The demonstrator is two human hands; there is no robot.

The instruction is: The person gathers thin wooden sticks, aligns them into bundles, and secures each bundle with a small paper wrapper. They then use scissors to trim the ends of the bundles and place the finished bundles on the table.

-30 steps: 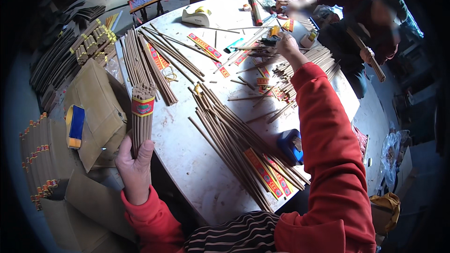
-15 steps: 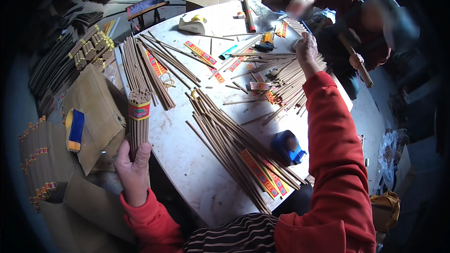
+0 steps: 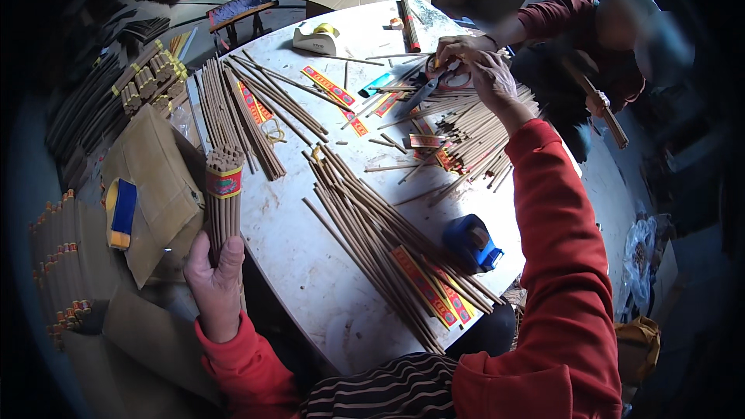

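My left hand [image 3: 215,283] is closed around a bundle of brown incense sticks [image 3: 223,213], upright at the table's left edge. A red and yellow paper band [image 3: 224,183] wraps the bundle near its top. Stretched far across the table, my right hand [image 3: 495,85] has bent fingers above a loose pile of incense sticks [image 3: 485,128]; what they grip is hidden. A co-worker's hand [image 3: 459,50] is right beside it, by a pair of scissors [image 3: 423,95]. Whose fingers hold the scissors is unclear.
More loose sticks [image 3: 365,225] and red-yellow paper strips [image 3: 328,85] lie over the white table [image 3: 291,264]. A blue tape dispenser [image 3: 471,242] stands near right, a white one [image 3: 316,40] at the back. Cardboard boxes [image 3: 147,186] and banded bundles [image 3: 151,81] are at left.
My right hand has shifted slightly left, and the co-worker's hand has come in beside it. The scissors now show between them and the paper strips. My left hand still holds the bundle.
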